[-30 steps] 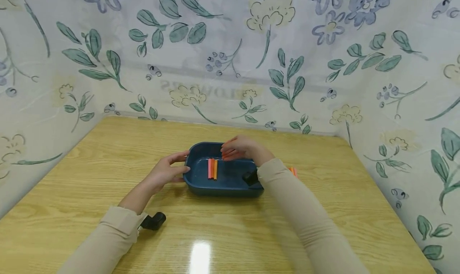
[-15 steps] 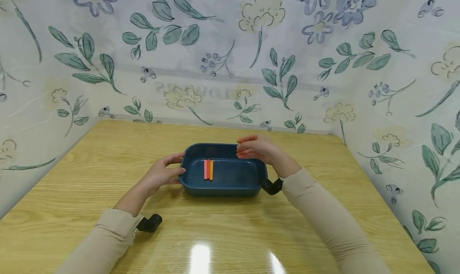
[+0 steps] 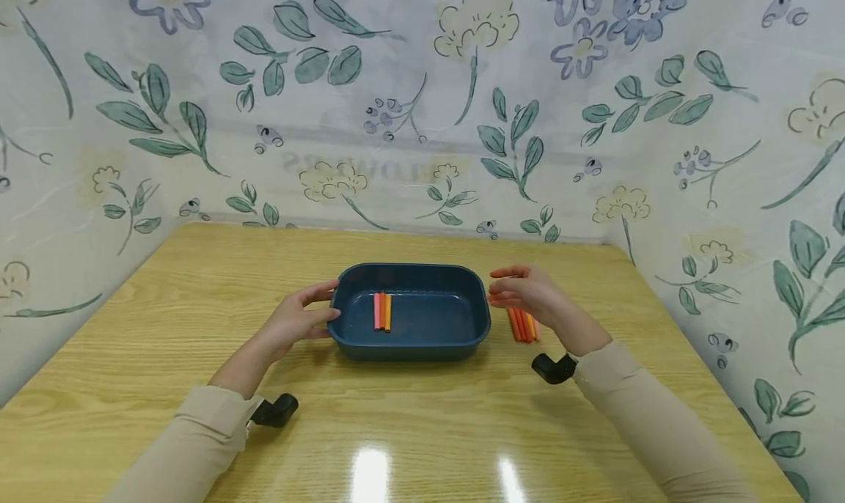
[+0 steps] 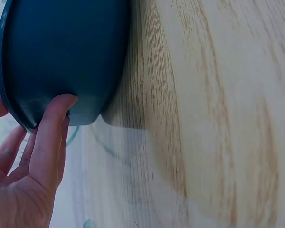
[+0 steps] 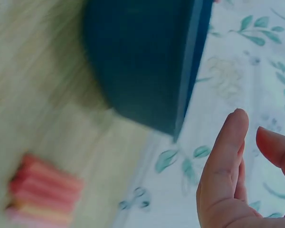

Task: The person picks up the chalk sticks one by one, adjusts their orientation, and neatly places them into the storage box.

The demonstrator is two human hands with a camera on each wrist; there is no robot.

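A dark blue rectangular tub point(image 3: 409, 350) with rounded corners stands on the wooden table. My left hand point(image 3: 300, 316) holds its left end, thumb and fingers spread around the corner at the rim; in the left wrist view one digit presses on the outer wall. Inside, toward the left, lie short coloured sticks point(image 3: 382, 312), pink, orange-red and yellow-orange, side by side. My right hand point(image 3: 531, 290) hovers just past the tub's right end, thumb and fingers apart with nothing between them. Below it on the table lies a bundle of similar sticks point(image 3: 523, 325), red, orange and pink, partly hidden by the hand.
The wooden table point(image 3: 396, 422) reaches back to a white floral cloth point(image 3: 409, 107) that rises behind it and at both sides. A black camera mount point(image 3: 553, 369) juts from the right wrist, another black mount point(image 3: 276, 410) from the left.
My right hand has moved right, from over the tub to beyond its right end, uncovering the bundle on the table. The left hand stays at the tub. The view has shifted slightly.
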